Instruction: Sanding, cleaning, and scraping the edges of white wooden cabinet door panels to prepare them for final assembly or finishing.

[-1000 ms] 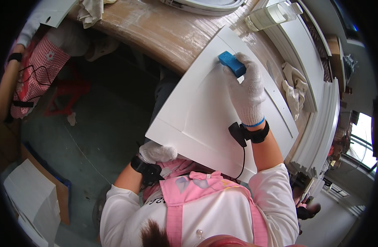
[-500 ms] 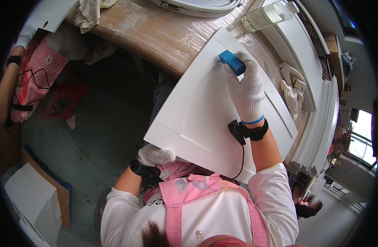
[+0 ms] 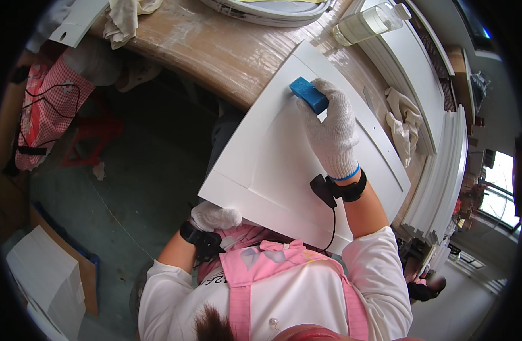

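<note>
A white panel with a raised border leans from the table's edge toward my lap. My right hand, in a white knit glove, grips a blue sanding block between thumb and fingers. The block lies against the panel's upper part, near its far left edge. At the panel's near left corner is my left hand, also gloved. Its fingers are curled at the panel's lower edge, partly hidden, so their hold beneath is only partly visible.
Along the plastic-covered table stand a clear bottle and a crumpled cloth. Stacked white panels line the right side. A red stool is on the floor at left, near another person in a checked apron.
My right hand has slid the blue sanding block a little left and toward me over the panel. My left hand and the panel hold their places. The other person's arm has shifted.
</note>
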Demonstrator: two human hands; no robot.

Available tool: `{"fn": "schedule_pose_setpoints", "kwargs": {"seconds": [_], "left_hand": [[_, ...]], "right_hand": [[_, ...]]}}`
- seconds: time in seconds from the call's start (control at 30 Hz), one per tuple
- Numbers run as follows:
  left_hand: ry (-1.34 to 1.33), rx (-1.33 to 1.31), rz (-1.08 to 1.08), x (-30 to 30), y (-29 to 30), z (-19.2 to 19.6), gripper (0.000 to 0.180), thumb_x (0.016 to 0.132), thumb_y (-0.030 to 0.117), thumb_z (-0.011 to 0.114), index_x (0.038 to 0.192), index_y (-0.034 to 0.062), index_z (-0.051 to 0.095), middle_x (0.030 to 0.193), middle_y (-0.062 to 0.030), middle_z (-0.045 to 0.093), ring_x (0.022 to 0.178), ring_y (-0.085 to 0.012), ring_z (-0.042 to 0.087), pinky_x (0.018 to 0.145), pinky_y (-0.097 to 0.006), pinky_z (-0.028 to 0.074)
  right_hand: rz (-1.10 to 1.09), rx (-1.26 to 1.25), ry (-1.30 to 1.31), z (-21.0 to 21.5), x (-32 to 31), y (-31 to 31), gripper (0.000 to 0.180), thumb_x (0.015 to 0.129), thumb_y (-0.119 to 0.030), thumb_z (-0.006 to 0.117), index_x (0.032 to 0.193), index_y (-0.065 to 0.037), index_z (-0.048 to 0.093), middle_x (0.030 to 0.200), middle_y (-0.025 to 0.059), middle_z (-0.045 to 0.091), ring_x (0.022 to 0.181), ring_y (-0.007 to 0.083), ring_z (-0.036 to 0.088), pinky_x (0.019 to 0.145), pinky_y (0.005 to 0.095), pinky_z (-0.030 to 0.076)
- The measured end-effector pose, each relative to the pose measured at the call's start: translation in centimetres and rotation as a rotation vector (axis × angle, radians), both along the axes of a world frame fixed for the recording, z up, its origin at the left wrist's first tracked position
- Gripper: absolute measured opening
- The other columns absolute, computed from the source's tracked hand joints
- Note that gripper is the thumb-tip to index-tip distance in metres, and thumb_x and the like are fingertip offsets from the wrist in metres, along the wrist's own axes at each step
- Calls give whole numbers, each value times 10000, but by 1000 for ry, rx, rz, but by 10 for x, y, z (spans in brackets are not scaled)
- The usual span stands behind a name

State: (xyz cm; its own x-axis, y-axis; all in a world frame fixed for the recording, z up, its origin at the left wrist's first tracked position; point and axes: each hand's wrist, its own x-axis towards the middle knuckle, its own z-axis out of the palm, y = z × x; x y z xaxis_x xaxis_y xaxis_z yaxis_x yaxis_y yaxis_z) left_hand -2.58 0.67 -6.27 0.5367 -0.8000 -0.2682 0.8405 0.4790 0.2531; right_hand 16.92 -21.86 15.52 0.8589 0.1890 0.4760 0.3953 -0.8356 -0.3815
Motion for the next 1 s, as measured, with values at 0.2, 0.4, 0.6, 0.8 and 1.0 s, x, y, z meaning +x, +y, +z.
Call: {"fn": "schedule_pose_setpoints", "kwargs": {"seconds": [0.2, 0.4, 0.6, 0.8, 1.0], "left_hand": [[-12, 19, 6, 6, 0, 11, 818, 753, 144, 772, 1432, 5, 339, 1414, -209, 440, 1276, -418, 460, 1022, -624, 393], [61, -80, 46, -1, -2, 0, 793, 767, 157, 762, 1424, 2, 345, 1400, -214, 448, 1267, -419, 465, 1018, -634, 392], [84, -119, 76, -5, 0, -7, 788, 777, 163, 757, 1426, 3, 339, 1405, -215, 441, 1262, -428, 465, 1018, -636, 391], [-102, 112, 45, -2, 1, -5, 810, 772, 160, 766, 1431, -4, 326, 1420, -214, 430, 1278, -424, 452, 1029, -617, 392], [-193, -160, 60, 13, -7, 26, 729, 909, 420, 577, 1442, -1, 312, 1441, -211, 407, 1310, -422, 418, 1061, -617, 346]], "right_hand": [[-71, 6, -5, 0, 9, -9, 381, 786, -87, 757, 1112, -13, 574, 1070, 176, 649, 976, 317, 652, 831, 371, 527], [-94, 7, 13, -1, 14, -14, 379, 802, -83, 755, 1122, -2, 568, 1082, 173, 642, 986, 290, 645, 861, 347, 510], [-13, -18, 18, -5, 4, -4, 388, 803, -84, 754, 1132, -2, 567, 1074, 176, 644, 983, 294, 645, 865, 350, 511], [-82, -17, -54, 1, 13, -10, 378, 775, -121, 776, 1080, 1, 589, 1025, 170, 666, 890, 315, 668, 782, 369, 537], [-87, 400, 83, -3, 9, -26, 419, 833, -96, 726, 1186, 25, 537, 1069, 152, 630, 981, 208, 621, 861, 312, 501]]}}
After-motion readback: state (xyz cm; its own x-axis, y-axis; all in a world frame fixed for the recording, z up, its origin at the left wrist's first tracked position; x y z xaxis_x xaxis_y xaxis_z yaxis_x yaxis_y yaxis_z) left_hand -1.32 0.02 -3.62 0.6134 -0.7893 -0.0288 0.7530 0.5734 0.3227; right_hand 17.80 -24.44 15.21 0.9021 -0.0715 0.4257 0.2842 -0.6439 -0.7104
